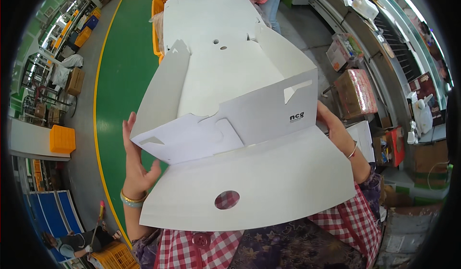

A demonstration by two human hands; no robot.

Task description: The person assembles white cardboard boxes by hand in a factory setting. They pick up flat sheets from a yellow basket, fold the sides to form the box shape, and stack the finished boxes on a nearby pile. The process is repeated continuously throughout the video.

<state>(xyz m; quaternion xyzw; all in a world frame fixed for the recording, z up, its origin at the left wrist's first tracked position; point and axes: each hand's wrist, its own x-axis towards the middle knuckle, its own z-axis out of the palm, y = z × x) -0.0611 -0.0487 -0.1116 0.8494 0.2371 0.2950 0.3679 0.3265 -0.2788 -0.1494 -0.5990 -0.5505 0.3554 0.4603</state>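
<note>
Fingers upright, left hand beside cardboard

White cardboard partly hides the right grip

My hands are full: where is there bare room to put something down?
The widest bare patch is the green floor between the yellow line and the left hand and white cardboard. Another is the grey floor between that line and the orange bin. It's crowded on the right, where boxes stand beyond the right hand.
</note>
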